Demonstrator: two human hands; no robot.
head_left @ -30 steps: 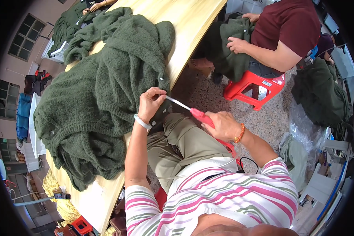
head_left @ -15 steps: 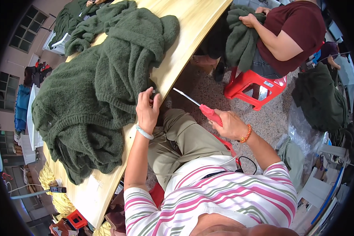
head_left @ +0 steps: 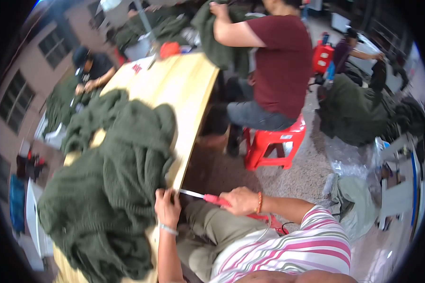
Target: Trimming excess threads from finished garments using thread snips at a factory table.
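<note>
A pile of dark green knit garments (head_left: 94, 188), fluffy and with a ribbed band, is heaped on the pale wooden table (head_left: 184, 108). My left hand (head_left: 167, 207) is at the table's right edge beside the pile, fingers bent and drawn together; what they pinch is too small and blurred to make out. In my closed right hand (head_left: 242, 200) is a red-handled tool (head_left: 216, 200) with a thin straight metal shaft. It points left, its tip close to the left fingertips; whether it touches them or the knit I cannot tell.
Ahead on the right, a person in a maroon shirt (head_left: 285, 61) sits on a red stool (head_left: 274, 148) holding green knit. Another person (head_left: 97, 70) works across the table. More green garments (head_left: 354, 111) lie at right near clear plastic (head_left: 344, 162).
The view has tilted up, showing more of the table and people. My right hand has brought the tool's tip left, closer to my left hand. The person in maroon has raised the knit.
</note>
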